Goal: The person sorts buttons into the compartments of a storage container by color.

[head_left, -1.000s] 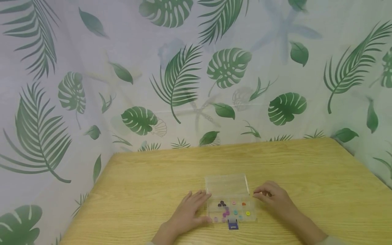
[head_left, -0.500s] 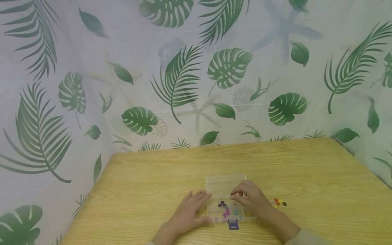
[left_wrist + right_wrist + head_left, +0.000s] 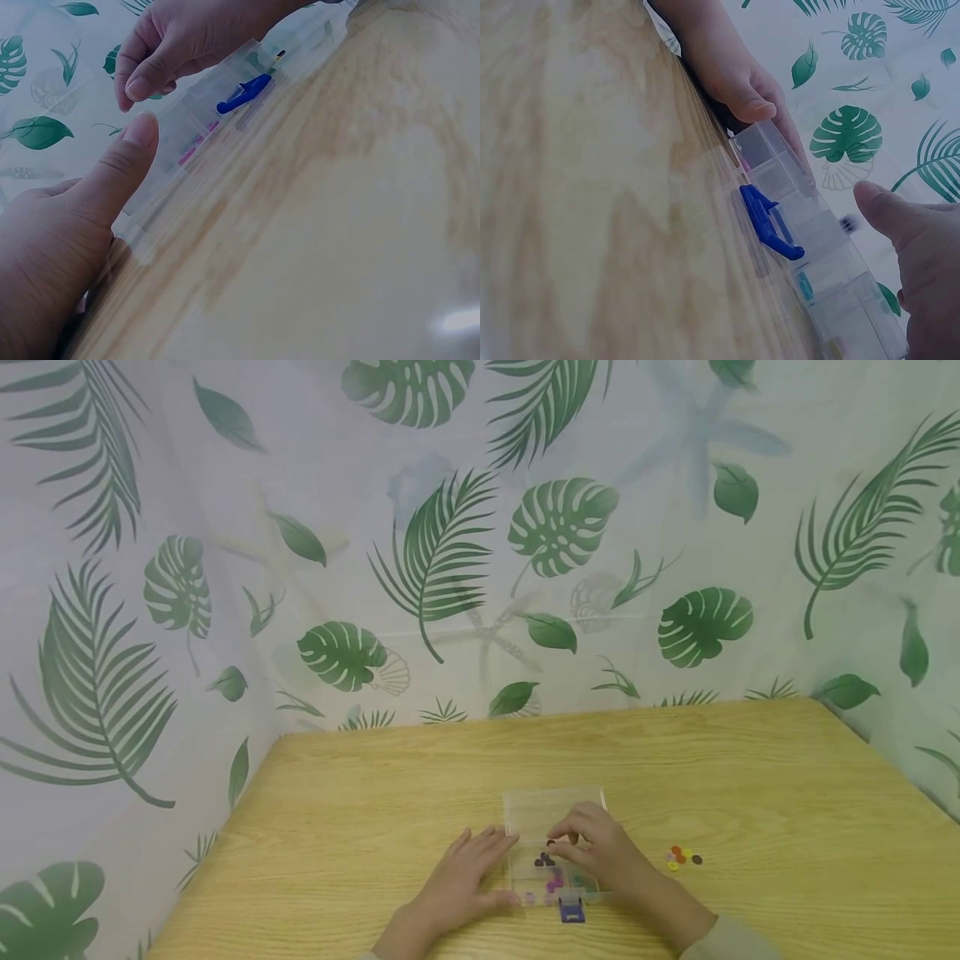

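Note:
My left hand point(image 3: 465, 878) rests at the left side of a clear plastic compartment box point(image 3: 517, 874), its thumb and fingers spread along the edge. The box stands with its clear lid point(image 3: 551, 807) folded back and its blue latch point(image 3: 571, 910) toward me. My right hand point(image 3: 600, 852) is over the box, thumb and forefinger pinching a small dark button point(image 3: 551, 842). Several dark buttons point(image 3: 543, 861) lie in the compartment beneath. Purple buttons point(image 3: 555, 882) sit in a front compartment. The right hand hides much of the box's right part; teal buttons point(image 3: 805, 286) show there.
A small loose group of red, yellow, pink and dark buttons point(image 3: 678, 857) lies on the wooden table point(image 3: 420, 793), right of the box. A white cloth with green leaves point(image 3: 480, 568) hangs behind and along the sides of the table.
My right hand has moved left from beside the box to over the dark buttons, carrying the dark button. The loose buttons it covered now show. My left hand has stayed still.

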The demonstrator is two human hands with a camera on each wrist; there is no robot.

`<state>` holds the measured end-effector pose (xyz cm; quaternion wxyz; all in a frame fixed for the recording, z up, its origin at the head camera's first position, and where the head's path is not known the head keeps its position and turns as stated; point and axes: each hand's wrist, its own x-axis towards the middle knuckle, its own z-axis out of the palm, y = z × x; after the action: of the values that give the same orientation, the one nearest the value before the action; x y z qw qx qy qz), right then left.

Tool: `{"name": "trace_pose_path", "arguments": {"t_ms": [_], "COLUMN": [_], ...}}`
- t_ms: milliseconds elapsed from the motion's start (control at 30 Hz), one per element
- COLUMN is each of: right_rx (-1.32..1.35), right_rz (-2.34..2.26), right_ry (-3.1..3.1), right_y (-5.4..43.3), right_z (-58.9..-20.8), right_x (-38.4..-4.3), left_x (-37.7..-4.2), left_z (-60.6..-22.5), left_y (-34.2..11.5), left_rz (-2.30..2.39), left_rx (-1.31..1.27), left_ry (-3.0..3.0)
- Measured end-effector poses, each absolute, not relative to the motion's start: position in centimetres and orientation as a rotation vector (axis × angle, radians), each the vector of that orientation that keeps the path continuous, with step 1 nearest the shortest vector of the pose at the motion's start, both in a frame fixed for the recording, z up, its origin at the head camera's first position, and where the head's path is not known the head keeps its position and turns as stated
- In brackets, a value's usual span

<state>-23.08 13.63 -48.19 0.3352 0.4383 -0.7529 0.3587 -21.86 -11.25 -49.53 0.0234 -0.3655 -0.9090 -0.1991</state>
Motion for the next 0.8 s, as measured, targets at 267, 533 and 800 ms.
{"name": "trace_pose_path", "arguments": {"t_ms": [267,533,800], "right_rx": [1.067,0.973,0.785], "right_rz": [0.925,0.916,0.93], "right_ry": [-1.957,-1.935,-2.121], "right_y": [13.8,15.4,17.5], "right_z": [-48.1,-48.6,-48.5], "right_x": [-23.0,-22.8,-21.4], "left_x": [-21.9,-21.9,-21.8], "left_z": [-49.4,-49.5,-49.5], "left_y": [-11.2,-11.3,-11.3], "left_rz": [-0.6,-0.616,-0.625], "left_rx": [-1.122,-1.13,-1.133], "left_ry": [-2.82,-2.82,-2.819]}}
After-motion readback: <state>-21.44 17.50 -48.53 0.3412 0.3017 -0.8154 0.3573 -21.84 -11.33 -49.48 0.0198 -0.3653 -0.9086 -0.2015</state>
